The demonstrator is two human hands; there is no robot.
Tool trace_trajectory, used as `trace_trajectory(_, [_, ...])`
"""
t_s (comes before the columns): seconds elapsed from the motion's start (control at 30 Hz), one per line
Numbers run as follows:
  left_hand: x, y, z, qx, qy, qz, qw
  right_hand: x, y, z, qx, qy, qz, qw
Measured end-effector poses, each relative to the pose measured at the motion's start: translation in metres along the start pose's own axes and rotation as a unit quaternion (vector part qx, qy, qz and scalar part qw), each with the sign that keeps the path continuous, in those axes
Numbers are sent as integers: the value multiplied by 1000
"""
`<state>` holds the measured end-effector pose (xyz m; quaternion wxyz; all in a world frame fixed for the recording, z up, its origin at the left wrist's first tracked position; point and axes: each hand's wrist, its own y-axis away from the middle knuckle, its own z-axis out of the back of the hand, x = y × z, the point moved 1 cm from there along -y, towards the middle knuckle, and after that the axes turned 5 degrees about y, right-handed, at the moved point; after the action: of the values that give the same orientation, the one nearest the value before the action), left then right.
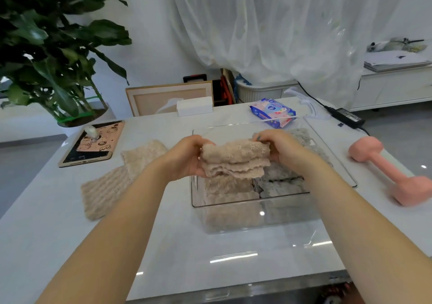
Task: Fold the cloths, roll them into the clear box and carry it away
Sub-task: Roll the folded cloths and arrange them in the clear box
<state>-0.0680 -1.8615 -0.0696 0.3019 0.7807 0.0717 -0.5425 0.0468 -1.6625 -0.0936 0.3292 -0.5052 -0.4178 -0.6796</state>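
Note:
A folded beige fluffy cloth [235,161] hangs above the clear box [247,204] in the middle of the white table. My left hand [187,157] grips its left end and my right hand [278,145] grips its right end. Inside the box lie beige rolled cloths [228,188] on the left and grey ones [280,184] on the right. Two more beige cloths rest on the table left of the box: a fluffy one [142,156] and a ribbed one [105,192].
A pink dumbbell [392,175] lies at the right edge. A tablet [92,144] sits at the left, a white carton [194,106] and a wipes packet [272,113] at the far side, a power adapter [348,116] at the far right. A large potted plant [58,53] stands beyond the left corner.

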Motion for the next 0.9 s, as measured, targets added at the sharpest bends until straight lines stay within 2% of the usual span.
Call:
trace_trajectory(0.07, [-1, 1, -4, 2, -201, 46, 979, 3, -6, -1, 38, 207, 32, 977])
trace_trajectory(0.1, [-1, -2, -8, -9, -317, 60, 946, 7, -8, -4, 74, 302, 45, 949])
trace_trajectory(0.17, [3, -15, -13, -19, -502, 79, 861, 15, -10, -17, 159, 428, 16, 890])
trace_trajectory(0.2, [6, -24, -16, -16, -562, 91, 822, 17, -12, -23, 196, 470, -13, 860])
trace_trajectory(0.27, [15, -39, -21, -24, -640, 101, 761, 10, -17, -36, 216, 527, -65, 819])
trace_trajectory(0.37, [41, -62, -22, -67, -700, 88, 706, -14, -25, -48, 172, 587, -11, 791])
trace_trajectory(0.4, [50, -66, -21, -89, -709, 82, 694, -21, -27, -49, 158, 587, 15, 794])
trace_trajectory(0.47, [61, -70, -19, -126, -708, 59, 692, -27, -30, -45, 139, 568, 67, 808])
trace_trajectory(0.6, [59, -67, -17, -140, -667, -1, 732, -29, -33, -39, 89, 540, 146, 824])
trace_trajectory(0.67, [57, -68, -16, -135, -646, -2, 752, -29, -36, -39, 62, 545, 154, 822])
trace_trajectory(0.7, [58, -70, -16, -128, -650, 9, 749, -30, -38, -40, 62, 550, 148, 820])
trace_trajectory(0.8, [63, -72, -16, -121, -717, 53, 684, -34, -41, -44, 95, 570, 109, 809])
trace_trajectory(0.9, [63, -73, -20, -161, -775, 42, 610, -36, -42, -45, 104, 575, 78, 808])
